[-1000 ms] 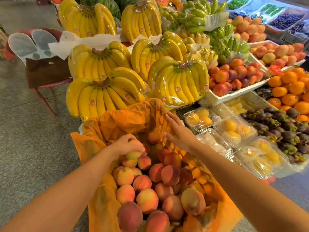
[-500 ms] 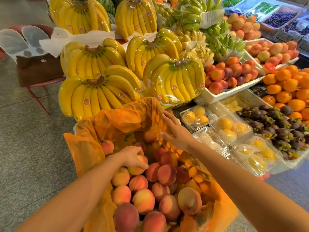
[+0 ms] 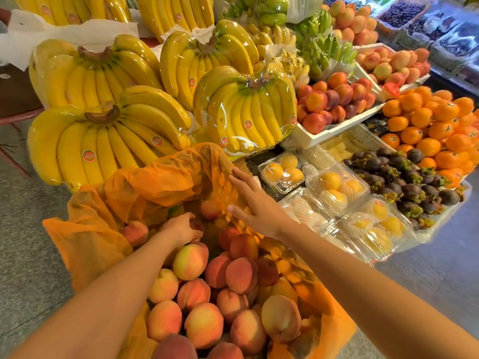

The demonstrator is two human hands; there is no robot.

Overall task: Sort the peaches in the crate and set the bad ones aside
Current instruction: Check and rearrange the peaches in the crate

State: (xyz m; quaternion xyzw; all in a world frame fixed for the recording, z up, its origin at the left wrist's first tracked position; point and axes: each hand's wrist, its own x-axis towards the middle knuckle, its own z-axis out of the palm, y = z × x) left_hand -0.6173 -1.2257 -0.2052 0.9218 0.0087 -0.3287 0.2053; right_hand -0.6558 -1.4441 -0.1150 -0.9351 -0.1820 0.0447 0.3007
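While the left hand (image 3: pixel 181 230) reaches down at the far end of the heap, its fingers curl round a small dark peach (image 3: pixel 197 226); it looks like a grip, though the hand hides most of the fruit. The right hand (image 3: pixel 255 203) lies flat with straight fingers on the orange liner (image 3: pixel 166 182) and presses its right side back, so the fruit below is in view. The other peaches (image 3: pixel 241 275) fill the lined crate from this point toward the person; the crate itself is hidden under the liner. One lone peach (image 3: pixel 133 233) sits apart on the left fold, perhaps already rejected. To do this step well, I think the dark peach should be lifted straight up with soft pressure, so the neighbours do not roll, then turned to check for bruises and soft spots. The right hand should hold the liner back until the fruit is out. Behind the crate are wrapped bananas (image 3: pixel 243 112), and to the right clear fruit boxes (image 3: pixel 337 187).
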